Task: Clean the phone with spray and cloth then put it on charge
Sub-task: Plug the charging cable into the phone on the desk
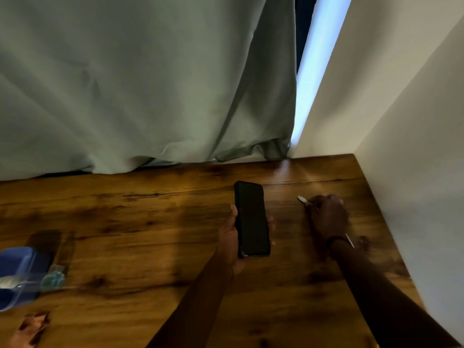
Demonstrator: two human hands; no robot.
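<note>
Head view: flat black rectangular phone [251, 219] in the left hand [229, 237], white charging-cable plug [302, 199] in the right hand [326, 217], both over the dark wooden tabletop [125, 222].
Left fingers and thumb wrap the phone's long edges at its lower half, dark face up. Right fingertips pinch the cable just behind the plug. Phone is likely rigid, light, slick and breakable, so an edge grip suits it. Cable looks thin and floppy: hold near the plug.
</note>
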